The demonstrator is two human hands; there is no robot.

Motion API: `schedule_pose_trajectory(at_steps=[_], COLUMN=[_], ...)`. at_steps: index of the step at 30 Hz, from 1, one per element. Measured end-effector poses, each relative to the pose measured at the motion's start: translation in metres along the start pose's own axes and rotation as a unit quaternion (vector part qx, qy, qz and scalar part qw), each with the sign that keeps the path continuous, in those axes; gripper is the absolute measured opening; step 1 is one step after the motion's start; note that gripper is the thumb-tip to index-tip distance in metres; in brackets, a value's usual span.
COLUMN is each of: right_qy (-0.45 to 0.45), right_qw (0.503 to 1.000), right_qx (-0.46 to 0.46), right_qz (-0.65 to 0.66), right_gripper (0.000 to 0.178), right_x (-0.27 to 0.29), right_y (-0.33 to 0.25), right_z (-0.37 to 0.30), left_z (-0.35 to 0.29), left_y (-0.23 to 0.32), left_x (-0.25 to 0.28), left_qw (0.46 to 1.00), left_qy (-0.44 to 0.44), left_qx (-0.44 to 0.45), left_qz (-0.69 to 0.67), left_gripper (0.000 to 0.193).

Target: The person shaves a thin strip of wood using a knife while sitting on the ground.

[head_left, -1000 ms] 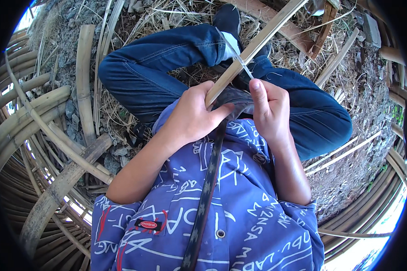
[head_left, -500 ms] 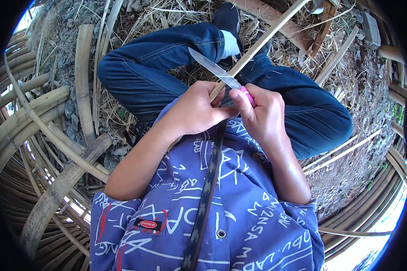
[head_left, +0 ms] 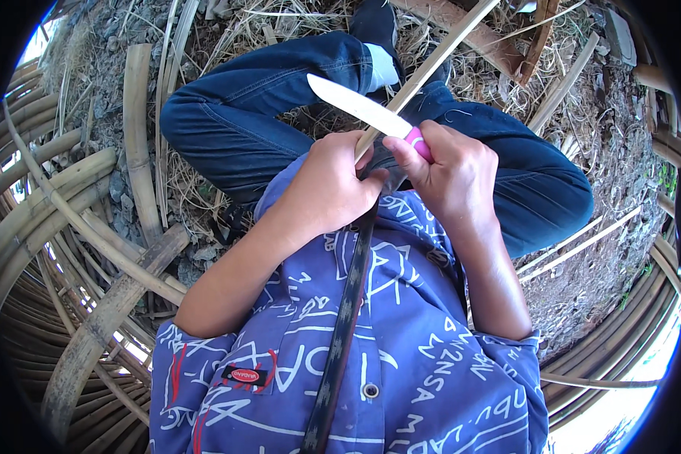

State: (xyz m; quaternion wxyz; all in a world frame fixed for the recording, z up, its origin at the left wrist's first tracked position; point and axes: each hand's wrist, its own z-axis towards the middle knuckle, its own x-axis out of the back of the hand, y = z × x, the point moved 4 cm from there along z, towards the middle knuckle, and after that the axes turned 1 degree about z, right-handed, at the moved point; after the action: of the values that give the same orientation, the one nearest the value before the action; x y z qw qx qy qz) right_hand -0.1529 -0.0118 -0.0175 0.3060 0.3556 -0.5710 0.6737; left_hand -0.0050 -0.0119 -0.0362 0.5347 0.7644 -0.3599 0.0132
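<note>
Left hand [head_left: 333, 185]: fingers curled around the near end of a pale strip [head_left: 440, 57], the thumb lying below it; how tightly they press I cannot tell from my remote station. The strip's long axis runs from that grip away and to the right, between the bent knees of the jeans [head_left: 238, 125]. Right hand [head_left: 458, 165]: wrapped around the pink handle of a knife [head_left: 356, 104], thumb near the blade's base. I note the governing relation as a crossing — the blade spans the strip just beyond the left fingers, tip pointing away and leftward, the two axes forming an X. I judge the right hand nearer this crossing (blade contact with the strip remains unclear).
</note>
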Motion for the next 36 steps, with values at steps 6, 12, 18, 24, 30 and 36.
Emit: schedule_pose_trajectory(at_steps=[6, 12, 18, 24, 30, 36], right_qy=[0.021, 0.084, 0.134, 0.103, -0.02, -0.031], right_qw=[1.0, 0.987, 0.988, 0.973, 0.96, 0.988], right_qx=[0.012, -0.118, -0.072, -0.144, -0.15, -0.075], right_qz=[-0.002, -0.075, -0.038, 0.15, 0.235, 0.133], right_gripper=[0.046, 0.049, 0.054, 0.056, 0.051, 0.049], right_x=[0.002, 0.036, 0.046, 0.04, 0.007, -0.003], right_y=[0.004, 0.06, 0.071, 0.056, 0.018, 0.005], right_z=[0.005, 0.043, 0.061, 0.035, -0.01, -0.013], left_z=[0.001, -0.007, -0.003, -0.002, 0.001, 0.003], left_y=[0.003, 0.006, 0.004, 0.006, 0.004, 0.0], left_x=[0.001, -0.002, 0.001, -0.001, 0.001, -0.002], left_qw=[1.0, 0.997, 0.995, 0.996, 0.997, 0.999], left_qy=[-0.001, -0.024, -0.027, -0.025, -0.025, -0.024], left_qx=[0.015, 0.074, 0.09, 0.083, 0.072, 0.047], left_qz=[-0.014, -0.023, -0.028, -0.022, 0.001, 0.002], left_gripper=[0.029, 0.036, 0.039, 0.041, 0.034, 0.028])
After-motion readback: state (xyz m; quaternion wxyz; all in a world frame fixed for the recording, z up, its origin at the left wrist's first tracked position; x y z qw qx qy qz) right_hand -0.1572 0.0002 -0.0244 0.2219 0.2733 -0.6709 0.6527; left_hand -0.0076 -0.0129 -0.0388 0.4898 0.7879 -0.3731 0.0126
